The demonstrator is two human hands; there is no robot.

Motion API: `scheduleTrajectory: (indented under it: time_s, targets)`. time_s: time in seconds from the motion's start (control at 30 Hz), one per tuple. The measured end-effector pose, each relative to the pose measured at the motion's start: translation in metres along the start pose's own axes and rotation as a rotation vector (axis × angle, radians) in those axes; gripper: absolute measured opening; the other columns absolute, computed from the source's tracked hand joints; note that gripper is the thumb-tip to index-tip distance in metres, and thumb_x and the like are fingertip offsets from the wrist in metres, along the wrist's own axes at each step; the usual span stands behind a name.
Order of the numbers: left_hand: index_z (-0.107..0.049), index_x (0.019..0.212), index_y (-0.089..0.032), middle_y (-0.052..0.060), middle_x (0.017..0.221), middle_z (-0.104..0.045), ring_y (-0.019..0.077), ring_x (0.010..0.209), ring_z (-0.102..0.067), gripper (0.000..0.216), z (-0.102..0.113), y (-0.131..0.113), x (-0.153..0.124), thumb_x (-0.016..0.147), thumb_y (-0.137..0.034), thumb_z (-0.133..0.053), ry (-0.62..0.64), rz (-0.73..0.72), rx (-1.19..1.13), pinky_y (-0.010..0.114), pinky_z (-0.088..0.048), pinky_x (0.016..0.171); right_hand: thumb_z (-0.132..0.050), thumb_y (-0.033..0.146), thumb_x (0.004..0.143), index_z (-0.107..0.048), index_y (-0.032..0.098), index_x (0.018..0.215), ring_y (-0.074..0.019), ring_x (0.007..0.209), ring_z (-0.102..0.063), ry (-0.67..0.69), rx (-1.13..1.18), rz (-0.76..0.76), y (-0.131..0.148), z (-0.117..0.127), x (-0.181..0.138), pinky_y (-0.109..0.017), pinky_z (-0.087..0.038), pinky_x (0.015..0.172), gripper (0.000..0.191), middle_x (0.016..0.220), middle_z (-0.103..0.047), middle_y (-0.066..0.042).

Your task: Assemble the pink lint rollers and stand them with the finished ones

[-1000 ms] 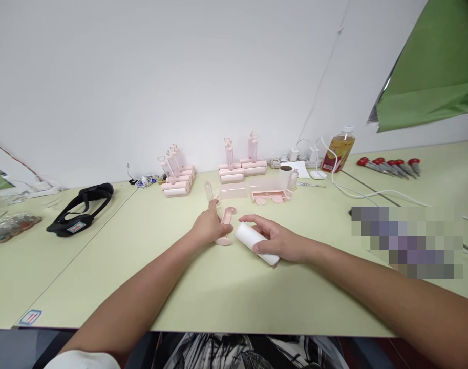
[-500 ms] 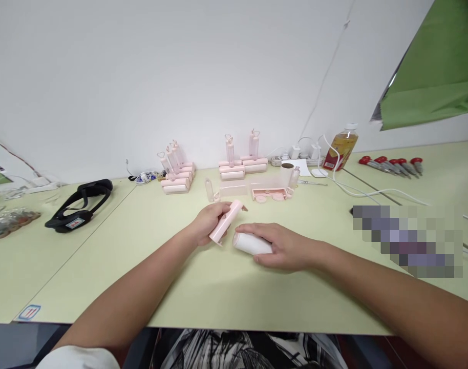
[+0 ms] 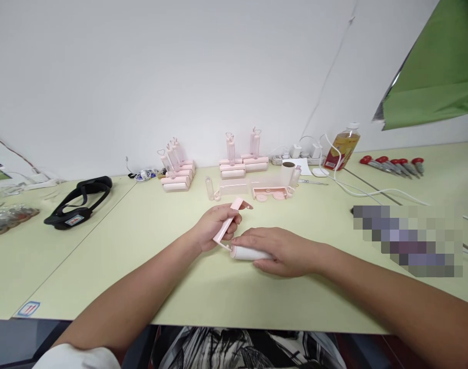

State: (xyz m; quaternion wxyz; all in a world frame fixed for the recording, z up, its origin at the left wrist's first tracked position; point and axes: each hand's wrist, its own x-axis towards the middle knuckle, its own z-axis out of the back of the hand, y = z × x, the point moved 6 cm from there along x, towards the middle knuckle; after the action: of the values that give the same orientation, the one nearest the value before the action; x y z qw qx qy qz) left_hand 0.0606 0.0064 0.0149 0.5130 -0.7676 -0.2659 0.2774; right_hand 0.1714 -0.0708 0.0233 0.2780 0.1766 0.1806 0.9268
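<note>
My left hand (image 3: pixel 213 225) grips a pink plastic lint roller frame (image 3: pixel 224 229), slanted, with its bent end arms facing right. Wrapped over a white lint roll (image 3: pixel 248 253) with a pink end is my right hand (image 3: pixel 291 251); its palm hides the roll's far end. The frame's lower arm meets or nearly meets the roll's pink end; I cannot tell if it is seated. Beyond the hands lie an open pink case part (image 3: pixel 270 192), clear pink covers (image 3: pixel 234 186), a small clear pink handle tube (image 3: pixel 209 188) and a cardboard-cored roll (image 3: pixel 288 175).
Several pink lint rollers (image 3: pixel 176 182) with upright handles stand near the wall, and more rollers (image 3: pixel 233 171) sit mid-back. A black head strap (image 3: pixel 80 207) is at left. Right are a drink bottle (image 3: pixel 342 147), white cables (image 3: pixel 357 192) and several red-handled tools (image 3: pixel 391 165).
The frame has turned in my left hand so its open side and arms show. My right hand has tilted the roll flatter and brought its end against or near the frame's lower arm.
</note>
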Motion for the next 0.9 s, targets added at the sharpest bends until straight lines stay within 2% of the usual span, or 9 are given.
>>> scheduleTrajectory:
  time_s: [0.2, 0.3, 0.47, 0.63, 0.9]
  targets:
    - [-0.071, 0.103, -0.017, 0.0, 0.073, -0.056, 0.0052, 0.051, -0.043, 0.031, -0.002, 0.002, -0.001, 0.073, -0.025, -0.063, -0.061, -0.013, 0.159, 0.018, -0.031, 0.045, -0.054, 0.015, 0.08, -0.045, 0.022, 0.139, -0.0233, 0.115, -0.055, -0.014, -0.002, 0.016, 0.0, -0.001, 0.001, -0.036, -0.044, 0.094, 0.06, 0.132, -0.058, -0.01]
    - [-0.072, 0.099, -0.017, 0.0, 0.072, -0.059, 0.0057, 0.049, -0.044, 0.03, -0.006, 0.008, -0.002, 0.071, -0.024, -0.064, -0.033, 0.026, 0.159, 0.02, -0.033, 0.046, -0.057, 0.014, 0.078, -0.051, 0.022, 0.134, -0.023, 0.107, -0.059, -0.008, 0.003, -0.012, -0.002, -0.001, 0.003, -0.035, -0.046, 0.091, 0.057, 0.124, -0.063, -0.008]
    - [-0.072, 0.095, -0.012, 0.002, 0.066, -0.061, 0.0085, 0.052, -0.051, 0.028, -0.011, 0.013, -0.001, 0.071, -0.025, -0.066, 0.006, 0.054, 0.13, 0.02, -0.038, 0.05, -0.058, 0.012, 0.078, -0.059, 0.018, 0.124, -0.0225, 0.106, -0.058, -0.038, -0.008, 0.044, -0.001, -0.002, 0.004, -0.033, -0.045, 0.091, 0.047, 0.118, -0.066, -0.009]
    - [-0.071, 0.095, -0.012, 0.005, 0.076, -0.066, 0.0089, 0.053, -0.053, 0.029, -0.01, 0.012, 0.0, 0.07, -0.026, -0.068, -0.008, 0.052, 0.125, 0.021, -0.038, 0.051, -0.059, 0.013, 0.079, -0.06, 0.018, 0.12, -0.0218, 0.102, -0.058, -0.083, -0.001, 0.071, -0.003, -0.002, 0.004, -0.033, -0.046, 0.089, 0.041, 0.114, -0.066, -0.009]
    - [-0.063, 0.097, -0.016, 0.006, 0.089, -0.069, 0.0177, 0.075, -0.064, 0.028, -0.007, 0.021, -0.002, 0.07, -0.023, -0.065, -0.054, 0.165, 0.103, 0.026, -0.047, 0.063, -0.063, 0.022, 0.082, -0.055, 0.018, 0.123, -0.0225, 0.106, -0.056, -0.08, 0.012, 0.009, 0.0, -0.002, 0.002, -0.034, -0.048, 0.087, 0.042, 0.117, -0.059, -0.012]
